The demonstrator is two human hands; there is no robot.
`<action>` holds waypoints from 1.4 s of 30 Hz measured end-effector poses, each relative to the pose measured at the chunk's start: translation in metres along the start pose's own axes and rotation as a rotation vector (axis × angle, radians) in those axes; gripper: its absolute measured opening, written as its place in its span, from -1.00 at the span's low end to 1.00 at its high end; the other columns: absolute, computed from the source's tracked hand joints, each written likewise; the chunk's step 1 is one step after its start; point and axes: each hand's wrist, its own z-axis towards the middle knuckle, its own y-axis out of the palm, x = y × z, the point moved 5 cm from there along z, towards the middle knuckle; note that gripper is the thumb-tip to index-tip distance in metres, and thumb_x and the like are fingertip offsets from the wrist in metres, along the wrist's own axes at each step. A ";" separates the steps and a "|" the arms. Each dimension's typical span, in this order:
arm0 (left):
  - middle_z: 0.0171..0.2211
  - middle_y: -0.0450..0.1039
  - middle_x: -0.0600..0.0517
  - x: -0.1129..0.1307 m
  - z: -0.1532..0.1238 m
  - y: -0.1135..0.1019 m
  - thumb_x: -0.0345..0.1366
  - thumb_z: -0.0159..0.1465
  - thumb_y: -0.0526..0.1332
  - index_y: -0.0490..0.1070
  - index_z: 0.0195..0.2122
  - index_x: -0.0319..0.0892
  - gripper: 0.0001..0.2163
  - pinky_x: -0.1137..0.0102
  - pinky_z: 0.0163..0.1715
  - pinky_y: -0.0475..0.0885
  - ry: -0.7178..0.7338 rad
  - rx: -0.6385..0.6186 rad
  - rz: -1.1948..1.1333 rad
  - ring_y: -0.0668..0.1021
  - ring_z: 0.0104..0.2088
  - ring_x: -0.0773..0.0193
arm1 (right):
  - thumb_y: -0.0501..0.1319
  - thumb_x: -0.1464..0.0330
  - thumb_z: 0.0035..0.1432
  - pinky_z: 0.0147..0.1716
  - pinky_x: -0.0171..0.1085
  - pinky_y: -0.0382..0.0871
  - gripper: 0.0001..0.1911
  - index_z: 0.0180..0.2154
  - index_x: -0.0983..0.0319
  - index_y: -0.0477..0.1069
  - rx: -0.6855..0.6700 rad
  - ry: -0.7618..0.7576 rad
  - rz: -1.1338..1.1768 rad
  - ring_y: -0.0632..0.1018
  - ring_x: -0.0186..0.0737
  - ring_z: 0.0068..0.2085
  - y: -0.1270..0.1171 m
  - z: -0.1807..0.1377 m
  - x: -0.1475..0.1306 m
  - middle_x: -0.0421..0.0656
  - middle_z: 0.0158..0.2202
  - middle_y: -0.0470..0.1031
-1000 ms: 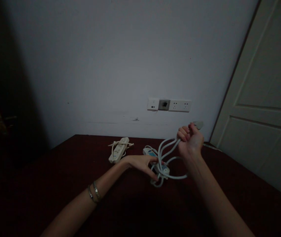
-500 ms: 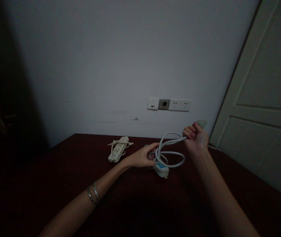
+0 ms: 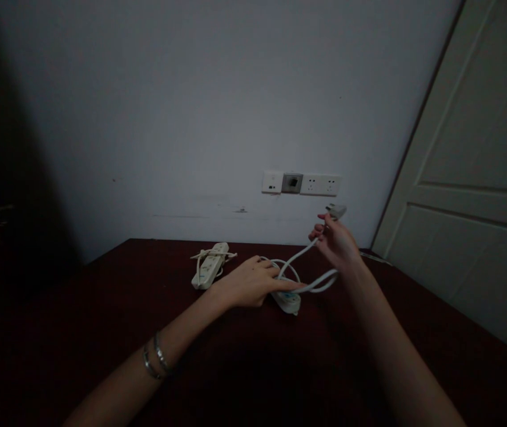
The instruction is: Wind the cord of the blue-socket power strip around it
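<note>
A white power strip (image 3: 287,301) lies on the dark red table (image 3: 102,332), its white cord (image 3: 313,283) looping beside it. My left hand (image 3: 253,283) rests palm down on the strip and the cord's loops, pressing them to the table. My right hand (image 3: 335,243) is raised above the table's far side and pinches the cord near its plug (image 3: 337,210), which sticks up past my fingers. The cord runs from that hand down to the loops under my left hand.
A second, cream power strip (image 3: 209,270) with its cord wrapped round it lies to the left. A row of wall sockets (image 3: 300,184) sits on the white wall behind. A pale door (image 3: 471,196) stands at the right.
The hanging loops have come down onto the table. My left hand has moved from gripping the loops to lying flat on them. My right hand has loosened from a fist to a pinch at the plug.
</note>
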 end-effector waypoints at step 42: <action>-0.46 0.52 -0.14 -0.134 -0.040 0.044 -0.46 0.03 0.18 0.34 -0.36 -0.30 -0.88 0.43 -0.52 0.41 -0.743 0.532 -1.373 0.55 -0.51 0.26 | 0.06 0.28 0.23 -0.67 -0.49 0.23 -0.65 -0.57 0.21 0.34 0.453 -0.345 0.488 0.29 -0.59 -0.68 -0.115 -0.031 -0.139 -0.29 -0.69 0.26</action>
